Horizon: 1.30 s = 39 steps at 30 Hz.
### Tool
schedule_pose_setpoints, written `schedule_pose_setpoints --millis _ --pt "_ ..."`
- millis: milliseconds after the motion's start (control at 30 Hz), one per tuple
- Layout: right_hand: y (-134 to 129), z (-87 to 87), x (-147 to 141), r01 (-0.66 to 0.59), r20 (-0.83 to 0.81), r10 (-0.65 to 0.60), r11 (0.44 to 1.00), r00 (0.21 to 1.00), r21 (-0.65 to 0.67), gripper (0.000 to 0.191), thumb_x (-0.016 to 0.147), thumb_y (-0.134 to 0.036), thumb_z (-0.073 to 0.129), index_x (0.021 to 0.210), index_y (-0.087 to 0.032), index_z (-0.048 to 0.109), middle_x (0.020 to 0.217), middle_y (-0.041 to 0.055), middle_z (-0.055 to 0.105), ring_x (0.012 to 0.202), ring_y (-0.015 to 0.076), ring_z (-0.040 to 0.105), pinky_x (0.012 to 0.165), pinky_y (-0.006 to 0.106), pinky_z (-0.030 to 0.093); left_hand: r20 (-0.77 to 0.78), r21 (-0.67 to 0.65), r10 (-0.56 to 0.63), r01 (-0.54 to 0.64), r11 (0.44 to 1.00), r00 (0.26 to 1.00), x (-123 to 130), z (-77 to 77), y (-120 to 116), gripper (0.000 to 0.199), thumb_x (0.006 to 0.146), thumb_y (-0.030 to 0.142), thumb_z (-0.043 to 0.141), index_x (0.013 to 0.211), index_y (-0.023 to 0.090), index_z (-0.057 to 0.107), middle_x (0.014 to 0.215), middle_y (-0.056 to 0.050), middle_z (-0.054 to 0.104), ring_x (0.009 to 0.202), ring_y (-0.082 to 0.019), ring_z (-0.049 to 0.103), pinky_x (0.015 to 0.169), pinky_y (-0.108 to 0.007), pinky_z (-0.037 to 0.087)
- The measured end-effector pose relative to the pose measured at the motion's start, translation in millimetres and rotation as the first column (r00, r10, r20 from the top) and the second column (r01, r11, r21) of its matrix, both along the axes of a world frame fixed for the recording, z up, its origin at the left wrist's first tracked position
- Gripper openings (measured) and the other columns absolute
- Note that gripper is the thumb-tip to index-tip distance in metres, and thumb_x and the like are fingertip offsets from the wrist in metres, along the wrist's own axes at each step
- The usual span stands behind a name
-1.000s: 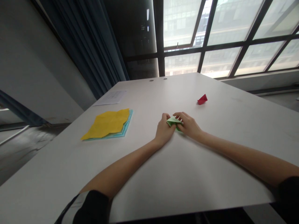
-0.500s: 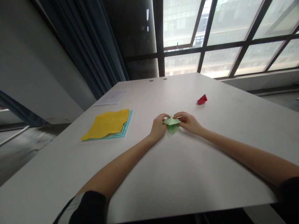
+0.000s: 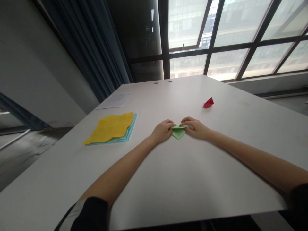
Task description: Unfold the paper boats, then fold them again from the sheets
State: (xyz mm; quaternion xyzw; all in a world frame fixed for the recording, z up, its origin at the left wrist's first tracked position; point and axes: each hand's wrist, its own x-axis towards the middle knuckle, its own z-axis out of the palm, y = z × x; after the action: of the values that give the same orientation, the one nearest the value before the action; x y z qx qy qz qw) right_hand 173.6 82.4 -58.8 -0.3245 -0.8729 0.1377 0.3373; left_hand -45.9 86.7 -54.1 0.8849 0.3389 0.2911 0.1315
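Between my hands, on the white table (image 3: 178, 179), lies a folded piece of light green paper (image 3: 178, 133), with one corner pointing toward me. Its left side is gripped by my left hand (image 3: 164, 131), the fingers bent over the top edge. My right hand (image 3: 194, 127) pinches the right side, thumb below and fingers above. The fingertips of both hands hide the ends of the paper's upper fold. Beyond my right hand sits a small folded red paper shape (image 3: 208, 103), apart from it.
To the left is a stack of paper, a yellow sheet (image 3: 110, 128) over light blue sheets (image 3: 131, 131). A white printed sheet (image 3: 114, 101) lies behind it near the table's left edge. Windows (image 3: 187, 64) and a blue curtain (image 3: 96, 48) stand beyond the table.
The green paper's raised upper part has been flattened down into a narrower fold. My left hand has shifted slightly down and left, and both hands' fingers now press closer along the top edge.
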Motion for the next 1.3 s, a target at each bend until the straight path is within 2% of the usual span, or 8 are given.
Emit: schedule_pose_setpoints --millis 100,233,367,467,600,767,1033,1300 --pt "-0.4 -1.2 3.0 -0.014 0.120 0.007 0.998 0.993 0.060 0.026 0.078 -0.019 0.050 0.100 -0.022 0.064 0.099 0.0081 0.059 0.094 0.0197 0.056 0.086 0.039 0.045 -0.104 0.043 -0.085 0.090 0.995 0.991 -3.3 2.1 -2.1 0.034 0.073 0.013 0.050 0.104 0.020 0.062 0.104 -0.008 0.060 0.098 -0.020 0.053 0.089 -0.033 0.041" --pt "-2.1 2.1 4.9 -0.038 0.212 0.017 0.995 0.977 0.096 0.028 0.079 -0.033 0.055 0.103 -0.022 0.064 0.095 0.0081 0.062 0.096 0.0218 0.055 0.087 0.041 0.041 -0.114 -0.008 -0.138 0.138 0.990 0.984 -7.0 4.9 -0.8 0.031 0.078 0.031 0.055 0.106 0.021 0.062 0.108 -0.009 0.059 0.101 -0.021 0.052 0.092 -0.035 0.039" --pt "-1.7 3.2 2.2 0.000 0.212 -0.020 0.996 0.977 0.094 0.027 0.086 -0.031 0.044 0.096 -0.023 0.067 0.091 0.0074 0.064 0.093 0.0200 0.055 0.086 0.039 0.041 -0.126 -0.011 -0.034 0.033 0.999 0.991 -7.1 -0.1 4.1 0.030 0.087 0.030 0.040 0.102 0.022 0.064 0.109 -0.008 0.059 0.102 -0.018 0.051 0.093 -0.036 0.038" --pt "-0.4 -0.3 -0.6 0.054 0.191 -0.076 0.992 0.979 0.116 0.025 0.085 -0.029 0.046 0.095 -0.023 0.068 0.088 0.0072 0.064 0.089 0.0199 0.056 0.083 0.038 0.042 -0.128 0.034 0.028 -0.024 0.999 0.991 -4.9 -5.6 5.1 0.026 0.083 0.030 0.047 0.102 0.023 0.064 0.107 -0.008 0.059 0.100 -0.020 0.051 0.091 -0.037 0.039" --pt "0.6 -4.5 -2.5 0.094 0.180 -0.122 0.984 0.976 0.153 0.022 0.082 -0.026 0.050 0.096 -0.024 0.067 0.087 0.0067 0.064 0.088 0.0203 0.055 0.081 0.038 0.042 -0.106 0.106 0.066 -0.055 0.993 0.992 -1.0 -6.5 1.2 0.024 0.080 0.028 0.052 0.100 0.023 0.064 0.104 -0.009 0.059 0.099 -0.022 0.051 0.088 -0.039 0.040" --pt "0.5 -4.0 -3.2 0.090 0.186 -0.125 0.978 0.975 0.187 0.018 0.082 -0.026 0.051 0.088 -0.023 0.067 0.083 0.0056 0.065 0.090 0.0209 0.054 0.081 0.038 0.042 -0.222 0.206 0.055 -0.008 0.978 0.973 4.2 -1.0 -3.9 0.023 0.084 0.025 0.045 0.094 0.021 0.065 0.096 -0.007 0.063 0.094 -0.020 0.054 0.084 -0.035 0.042" --pt "-1.8 0.0 -1.0 0.119 0.217 -0.152 0.980 0.964 0.158 0.018 0.079 -0.031 0.055 0.090 -0.023 0.066 0.087 0.0041 0.068 0.097 0.0225 0.054 0.085 0.039 0.041 -0.180 0.071 -0.084 0.098 0.993 0.980 -0.3 -0.6 0.2 0.029 0.083 0.027 0.048 0.108 0.021 0.059 0.113 -0.008 0.061 0.107 -0.020 0.053 0.095 -0.035 0.038" --pt "-7.4 6.1 -1.9 0.098 0.240 -0.124 0.988 0.963 0.119 0.035 0.074 -0.047 0.058 0.096 -0.020 0.064 0.092 0.0070 0.066 0.097 0.0241 0.054 0.086 0.039 0.039 -0.288 0.055 -0.071 0.090 0.994 0.955 -2.6 3.5 -0.2 0.053 0.080 0.048 0.048 0.120 0.014 0.050 0.125 -0.012 0.052 0.118 -0.023 0.045 0.100 -0.036 0.033"
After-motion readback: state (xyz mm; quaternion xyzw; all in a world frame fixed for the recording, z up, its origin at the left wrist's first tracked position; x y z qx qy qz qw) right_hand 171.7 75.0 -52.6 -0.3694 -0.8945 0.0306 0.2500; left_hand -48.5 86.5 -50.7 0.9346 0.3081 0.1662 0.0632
